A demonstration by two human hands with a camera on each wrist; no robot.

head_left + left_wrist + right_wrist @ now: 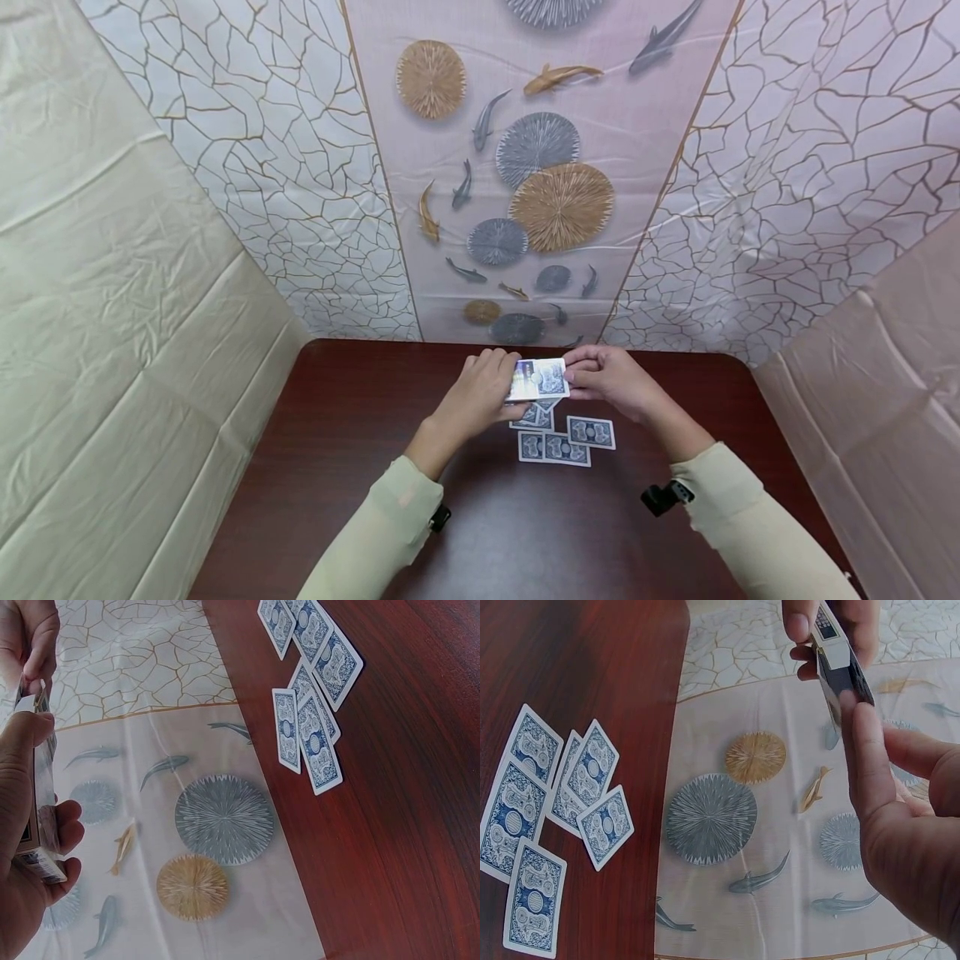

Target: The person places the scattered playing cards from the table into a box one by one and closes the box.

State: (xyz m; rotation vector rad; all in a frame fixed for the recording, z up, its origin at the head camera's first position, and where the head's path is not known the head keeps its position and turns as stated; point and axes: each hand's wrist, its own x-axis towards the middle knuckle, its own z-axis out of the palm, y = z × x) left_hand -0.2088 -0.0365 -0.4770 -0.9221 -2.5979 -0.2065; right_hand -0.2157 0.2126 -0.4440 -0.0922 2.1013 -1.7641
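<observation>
My left hand grips a small playing-card box, held up over the far part of the table. In the right wrist view the box has its end flap open toward my right hand. Blue-backed playing cards stick out at that end, and my right hand pinches their outer edge between thumb and fingers. How many cards are held, and how far they sit inside the box, I cannot tell. Below the hands, several loose cards lie back-up on the table, some overlapping.
The dark red-brown table ends at a patterned cloth backdrop with fish and round motifs. Pale cloth walls stand on the left and right sides. A black wrist device sits at the right sleeve.
</observation>
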